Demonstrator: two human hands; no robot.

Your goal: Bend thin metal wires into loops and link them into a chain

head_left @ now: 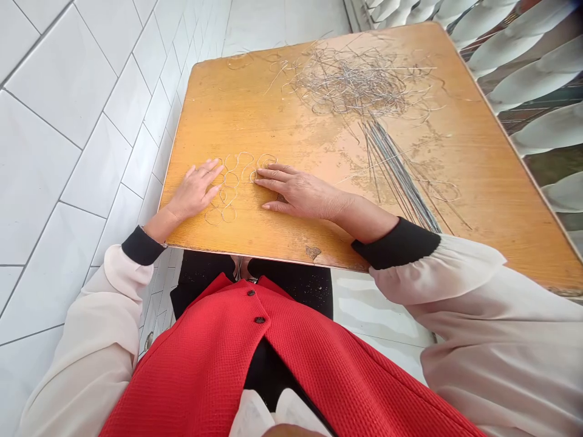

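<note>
Thin wire loops (pixel 231 179) lie in a linked-looking pattern on the wooden table, between my two hands. My left hand (pixel 195 189) rests at their left edge, fingers stretched out and fingertips touching the outer loops. From the other side my right hand (pixel 298 189) lies palm down, its fingers straight and slightly apart. Its fingertips reach a curled wire (pixel 266 161) at the right end of the pattern, and partly cover it. Neither hand grips anything that I can see.
A tangled heap of thin wire (pixel 359 79) covers the table's far part. Below it a bundle of straight wires (pixel 401 173) runs toward my right forearm. The wooden table (pixel 314 243) stands between a white tiled wall (pixel 59 127) and a white balustrade (pixel 523 48).
</note>
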